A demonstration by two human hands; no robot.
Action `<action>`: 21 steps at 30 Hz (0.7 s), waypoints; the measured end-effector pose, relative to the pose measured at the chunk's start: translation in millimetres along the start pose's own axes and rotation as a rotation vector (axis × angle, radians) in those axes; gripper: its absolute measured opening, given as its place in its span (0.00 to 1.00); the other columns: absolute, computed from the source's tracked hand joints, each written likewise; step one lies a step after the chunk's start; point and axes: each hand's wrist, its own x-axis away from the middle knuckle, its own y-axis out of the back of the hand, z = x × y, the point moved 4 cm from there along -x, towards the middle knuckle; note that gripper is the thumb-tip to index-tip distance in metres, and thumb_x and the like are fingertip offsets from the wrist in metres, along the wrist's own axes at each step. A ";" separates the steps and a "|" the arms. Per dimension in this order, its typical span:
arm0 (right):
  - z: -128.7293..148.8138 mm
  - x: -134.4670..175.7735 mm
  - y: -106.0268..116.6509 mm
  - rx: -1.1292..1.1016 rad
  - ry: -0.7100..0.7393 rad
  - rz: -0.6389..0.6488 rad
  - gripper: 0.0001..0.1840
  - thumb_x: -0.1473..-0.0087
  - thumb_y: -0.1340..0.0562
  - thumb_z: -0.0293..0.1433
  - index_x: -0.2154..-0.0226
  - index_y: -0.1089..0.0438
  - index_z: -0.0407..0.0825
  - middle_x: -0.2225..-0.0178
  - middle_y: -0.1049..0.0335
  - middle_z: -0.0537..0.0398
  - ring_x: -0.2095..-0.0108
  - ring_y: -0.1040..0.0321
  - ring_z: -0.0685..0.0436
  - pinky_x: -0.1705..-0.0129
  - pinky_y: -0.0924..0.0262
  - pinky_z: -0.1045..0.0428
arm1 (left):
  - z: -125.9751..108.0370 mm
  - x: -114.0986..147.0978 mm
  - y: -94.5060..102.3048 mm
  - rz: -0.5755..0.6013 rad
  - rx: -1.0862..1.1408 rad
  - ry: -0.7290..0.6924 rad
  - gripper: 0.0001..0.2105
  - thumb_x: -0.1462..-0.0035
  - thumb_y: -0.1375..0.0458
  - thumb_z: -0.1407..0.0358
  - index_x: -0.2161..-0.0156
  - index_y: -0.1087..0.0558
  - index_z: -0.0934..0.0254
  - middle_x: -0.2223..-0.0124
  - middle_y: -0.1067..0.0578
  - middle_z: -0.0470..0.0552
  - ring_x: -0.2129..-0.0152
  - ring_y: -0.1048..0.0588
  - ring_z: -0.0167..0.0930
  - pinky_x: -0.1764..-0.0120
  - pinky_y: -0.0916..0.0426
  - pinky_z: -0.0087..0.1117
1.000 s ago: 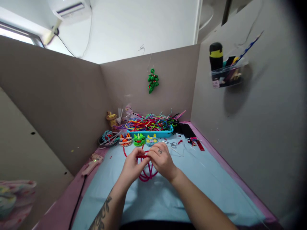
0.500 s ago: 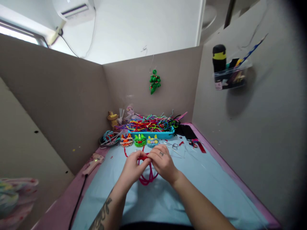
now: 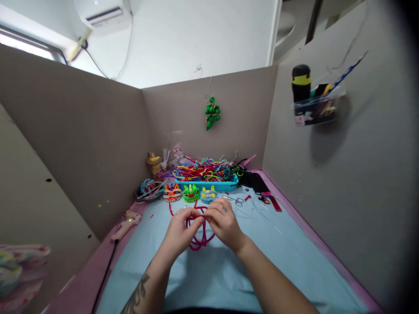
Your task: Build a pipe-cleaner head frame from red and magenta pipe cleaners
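Holding red-magenta strands [image 3: 204, 240] right at the fingertips, with thin loops hanging just below and between both hands, above the blue cloth [image 3: 281, 261]. Pinching with thumb and forefinger of the left hand [image 3: 183, 226]; pinching likewise with the right hand [image 3: 225, 222], fingers curled and tips almost against the left ones. Cannot tell which strand sits in which pinch.

Just beyond the left fingers, lying on the cloth, a short red piece [image 3: 171, 209]. A little farther past the fingertips, side by side from left to right: an orange animal head [image 3: 172, 192], a green one [image 3: 191, 193] with a red nose, and a pale blue one [image 3: 208, 194] with yellow ears. Beyond and to the right of the right fingers, scissors [image 3: 239, 202]; farther right, a red strip [image 3: 276, 204].

Behind the heads, straight ahead of the fingers, a blue tray [image 3: 222, 186] heaped with many-coloured strands [image 3: 209, 170]. Well to the left of the left fingers, a pink glue gun [image 3: 126, 226] with a small green light. High above and beyond the fingertips, hanging before the partition, a green ornament [image 3: 212, 114].
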 end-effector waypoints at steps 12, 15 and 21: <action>0.2 -4.0 -1.4 -0.100 -0.064 0.084 0.07 0.47 0.44 0.25 0.69 0.32 0.50 0.68 0.33 0.53 0.60 0.41 0.43 0.55 0.46 0.44 | -8.3 1.1 1.4 -0.075 -0.022 -0.089 0.02 0.53 0.39 0.68 0.75 0.25 0.59 0.73 0.26 0.50 0.68 0.33 0.36 0.51 0.46 0.40; 0.9 -4.3 -2.1 -0.126 -0.097 0.102 0.06 0.48 0.45 0.24 0.71 0.34 0.50 0.68 0.34 0.53 0.60 0.41 0.43 0.55 0.45 0.44 | -20.9 4.6 -1.5 -0.058 -0.321 -0.164 0.06 0.47 0.44 0.70 0.72 0.26 0.59 0.71 0.25 0.48 0.64 0.32 0.36 0.45 0.57 0.50; -0.8 -4.3 -4.6 -0.110 -0.160 0.117 0.07 0.48 0.47 0.23 0.73 0.37 0.49 0.66 0.37 0.51 0.59 0.43 0.42 0.53 0.46 0.42 | -34.0 8.8 -8.9 -0.100 -0.670 -0.345 0.06 0.44 0.46 0.70 0.70 0.29 0.61 0.71 0.24 0.46 0.63 0.29 0.34 0.46 0.58 0.54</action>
